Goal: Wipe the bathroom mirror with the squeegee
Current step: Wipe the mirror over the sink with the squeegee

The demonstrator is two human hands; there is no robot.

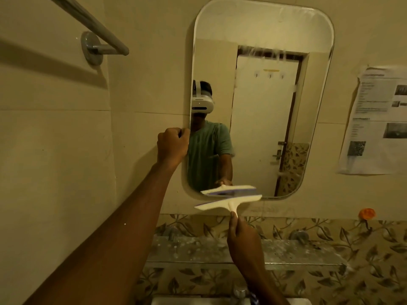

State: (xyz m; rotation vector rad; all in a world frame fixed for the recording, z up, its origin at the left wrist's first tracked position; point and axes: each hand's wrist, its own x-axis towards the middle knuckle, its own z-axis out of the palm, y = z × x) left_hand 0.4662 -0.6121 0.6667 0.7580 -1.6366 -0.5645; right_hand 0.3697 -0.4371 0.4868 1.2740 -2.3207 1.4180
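dim yellowish light, soft focus, wide-angle bending at the edges.

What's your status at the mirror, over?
Left hand grips left edge of mirror. Right hand holds squeegee, blade at its bottom edge. Nothing blocks the glass.

Dim, yellowish light falls on cream wall tiles (66,150), with a chrome towel rail (94,20) fixed at the upper left and a printed paper sheet (374,119) stuck to the wall at the right. Lower down, a band of leaf-patterned tiles (330,287) carries a speckled metal shelf (198,252) and a small orange blob (366,213). A tap (240,291) and a basin rim (176,301) show at the bottom edge.
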